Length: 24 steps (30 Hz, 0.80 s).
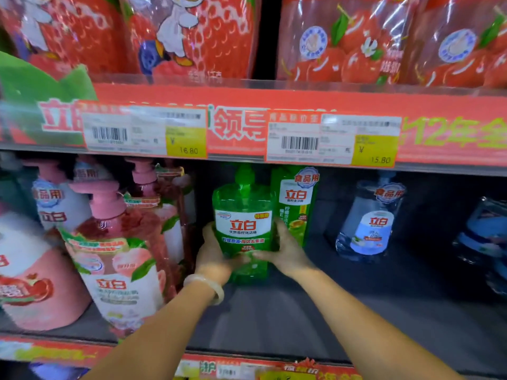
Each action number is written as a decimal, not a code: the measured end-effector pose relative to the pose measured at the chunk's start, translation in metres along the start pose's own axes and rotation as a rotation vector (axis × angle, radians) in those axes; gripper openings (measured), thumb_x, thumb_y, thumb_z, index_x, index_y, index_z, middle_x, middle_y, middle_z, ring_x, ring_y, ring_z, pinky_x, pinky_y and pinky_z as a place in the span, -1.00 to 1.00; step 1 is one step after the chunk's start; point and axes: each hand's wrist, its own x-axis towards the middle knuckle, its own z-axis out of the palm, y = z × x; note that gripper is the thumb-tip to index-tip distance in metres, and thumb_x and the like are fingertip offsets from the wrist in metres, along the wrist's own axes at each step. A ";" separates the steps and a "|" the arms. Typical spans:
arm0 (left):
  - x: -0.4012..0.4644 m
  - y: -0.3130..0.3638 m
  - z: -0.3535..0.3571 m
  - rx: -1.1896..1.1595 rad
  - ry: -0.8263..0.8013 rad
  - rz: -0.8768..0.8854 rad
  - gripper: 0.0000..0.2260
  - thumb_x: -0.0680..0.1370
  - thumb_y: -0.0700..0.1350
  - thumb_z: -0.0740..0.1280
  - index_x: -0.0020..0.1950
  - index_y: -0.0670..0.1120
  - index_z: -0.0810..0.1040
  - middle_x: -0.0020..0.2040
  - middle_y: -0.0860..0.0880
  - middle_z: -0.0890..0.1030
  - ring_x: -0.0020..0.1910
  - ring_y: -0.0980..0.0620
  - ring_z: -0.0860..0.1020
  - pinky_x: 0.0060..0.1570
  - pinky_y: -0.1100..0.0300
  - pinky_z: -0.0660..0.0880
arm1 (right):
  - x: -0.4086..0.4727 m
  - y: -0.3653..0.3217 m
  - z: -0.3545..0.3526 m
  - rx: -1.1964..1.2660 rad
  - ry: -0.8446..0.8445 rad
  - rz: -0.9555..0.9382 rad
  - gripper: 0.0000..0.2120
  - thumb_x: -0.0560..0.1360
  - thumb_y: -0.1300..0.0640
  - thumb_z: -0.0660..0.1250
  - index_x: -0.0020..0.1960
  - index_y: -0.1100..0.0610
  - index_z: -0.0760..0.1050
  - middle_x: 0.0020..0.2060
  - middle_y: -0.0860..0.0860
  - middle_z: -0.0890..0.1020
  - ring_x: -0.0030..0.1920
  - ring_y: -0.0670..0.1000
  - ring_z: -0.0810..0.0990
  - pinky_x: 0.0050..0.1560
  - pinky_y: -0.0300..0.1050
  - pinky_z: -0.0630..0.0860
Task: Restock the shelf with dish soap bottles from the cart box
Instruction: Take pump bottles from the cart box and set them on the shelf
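Both forearms reach in from the near edge toward the middle of the shelf, left wrist ringed by a pale bangle. Between the two palms: green dish soap bottle, upright, label facing out, base on or just above the shelf board, too blurred to say which. Left hand cups its lower left side, fingers curled round the edge and thumb laid across the front near the base. Right hand clasps the lower right side, thumb stretched across the front toward the left thumb, fingers wrapped behind and mostly hidden. Neither hand slack; both grasping the same bottle. Just beyond the right fingers, touching or nearly touching the held bottle: tall green refill pouch. Just left of the left fingers: pink pump bottles with pouches strapped on, crowded to the front edge. Well to the right of the right hand: clear bottle with a blue label, set far back, and more clear ones at the frame edge. Overhead: price rail with two yellow-tagged labels, red strawberry-print packs above. Judged progress: early. Only this one green bottle in its lane, with bare dark shelf in front of it and to its right, so many more seemingly to come. Cart and box out of view, remaining stock unknown.
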 end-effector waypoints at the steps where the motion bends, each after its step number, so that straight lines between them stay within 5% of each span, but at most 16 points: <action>1: 0.004 -0.001 0.001 0.006 -0.006 0.008 -0.16 0.26 -0.17 0.59 0.40 -0.10 0.18 0.00 0.10 0.48 -0.02 0.05 0.48 -0.03 0.21 0.37 | 0.001 0.003 0.002 0.000 0.021 0.011 -0.19 0.37 0.16 0.50 0.48 0.07 0.14 0.38 -0.01 0.41 0.34 -0.10 0.35 0.34 -0.21 0.26; 9: 0.021 -0.006 0.005 0.015 -0.012 0.093 -0.14 0.26 -0.18 0.59 0.41 -0.15 0.15 0.05 0.13 0.43 0.02 0.14 0.42 -0.04 0.31 0.31 | 0.013 0.007 0.008 0.014 0.074 0.039 -0.32 0.43 0.13 0.44 0.45 0.12 0.21 0.37 0.00 0.43 0.35 -0.07 0.37 0.29 -0.25 0.26; 16: 0.023 -0.007 0.007 -0.022 -0.030 0.077 -0.16 0.27 -0.22 0.58 0.41 -0.14 0.16 0.06 0.11 0.45 0.03 0.12 0.43 0.01 0.29 0.32 | 0.016 0.008 0.011 0.020 0.088 0.063 -0.30 0.43 0.15 0.44 0.47 0.11 0.19 0.37 0.02 0.43 0.39 -0.02 0.36 0.43 -0.01 0.29; 24: 0.024 0.000 0.006 -0.026 -0.060 -0.006 -0.20 0.28 -0.22 0.57 0.38 -0.11 0.18 0.05 0.09 0.48 -0.01 0.08 0.46 -0.01 0.24 0.35 | 0.011 0.002 0.014 0.009 0.069 0.124 -0.36 0.47 0.13 0.40 0.45 0.06 0.18 0.33 0.00 0.47 0.35 -0.03 0.41 0.38 -0.10 0.33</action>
